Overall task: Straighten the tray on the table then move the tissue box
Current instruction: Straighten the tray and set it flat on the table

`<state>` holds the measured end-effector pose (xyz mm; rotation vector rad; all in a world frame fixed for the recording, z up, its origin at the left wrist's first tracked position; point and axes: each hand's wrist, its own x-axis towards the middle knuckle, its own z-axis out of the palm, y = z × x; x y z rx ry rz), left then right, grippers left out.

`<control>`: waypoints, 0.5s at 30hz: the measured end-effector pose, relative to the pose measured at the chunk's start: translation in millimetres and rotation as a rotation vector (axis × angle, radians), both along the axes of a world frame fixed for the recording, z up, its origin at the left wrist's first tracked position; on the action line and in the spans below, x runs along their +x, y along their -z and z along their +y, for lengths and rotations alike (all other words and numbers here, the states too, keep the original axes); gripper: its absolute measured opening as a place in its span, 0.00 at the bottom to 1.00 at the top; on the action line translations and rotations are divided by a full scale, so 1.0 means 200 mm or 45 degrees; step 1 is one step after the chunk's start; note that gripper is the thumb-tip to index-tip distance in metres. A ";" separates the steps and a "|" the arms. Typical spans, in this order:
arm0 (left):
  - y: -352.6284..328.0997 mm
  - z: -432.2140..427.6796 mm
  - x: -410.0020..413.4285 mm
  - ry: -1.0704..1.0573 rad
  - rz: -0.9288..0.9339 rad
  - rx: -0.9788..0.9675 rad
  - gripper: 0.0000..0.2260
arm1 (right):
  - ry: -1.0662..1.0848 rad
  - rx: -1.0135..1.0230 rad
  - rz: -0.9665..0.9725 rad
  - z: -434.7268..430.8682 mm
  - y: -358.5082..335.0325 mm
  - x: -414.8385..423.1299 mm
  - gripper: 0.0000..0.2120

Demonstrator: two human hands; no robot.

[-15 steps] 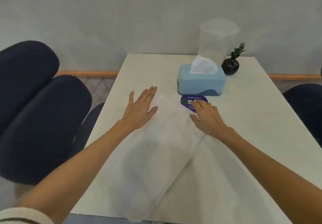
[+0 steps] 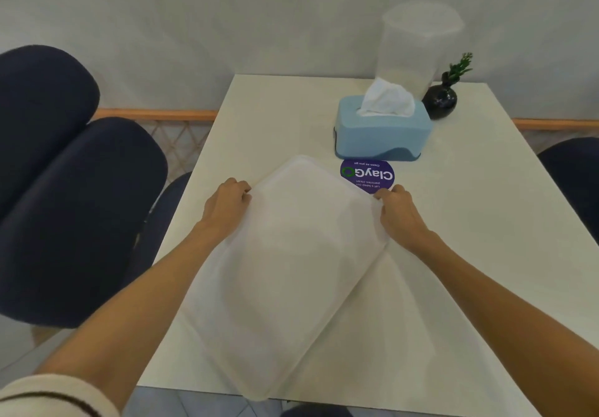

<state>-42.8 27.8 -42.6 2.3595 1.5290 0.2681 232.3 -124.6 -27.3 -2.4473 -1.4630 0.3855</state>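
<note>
A white rectangular tray (image 2: 288, 274) lies skewed on the pale table (image 2: 479, 222), its near corner hanging over the front edge. My left hand (image 2: 227, 202) is curled on the tray's far left edge. My right hand (image 2: 397, 210) grips the far right corner. Beyond the tray stands a light blue tissue box (image 2: 382, 134) with a white tissue sticking out of its top.
A round purple sticker (image 2: 368, 175) sits on the table between tray and tissue box. A clear plastic container (image 2: 418, 47) and a small black vase with a green plant (image 2: 442, 98) stand behind the box. Dark blue chairs (image 2: 74, 209) stand left of the table.
Both hands were lying flat with fingers spread on the tray; now their fingers are curled around its far edges.
</note>
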 end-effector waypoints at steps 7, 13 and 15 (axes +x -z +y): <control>0.01 0.05 -0.02 -0.074 0.048 0.093 0.09 | 0.189 0.039 0.133 -0.01 0.03 -0.03 0.21; 0.01 0.09 -0.09 -0.192 0.119 0.104 0.10 | 0.229 0.105 0.276 0.06 0.04 -0.09 0.19; 0.01 0.09 -0.11 -0.226 0.128 0.126 0.10 | 0.253 0.129 0.347 0.08 0.04 -0.12 0.19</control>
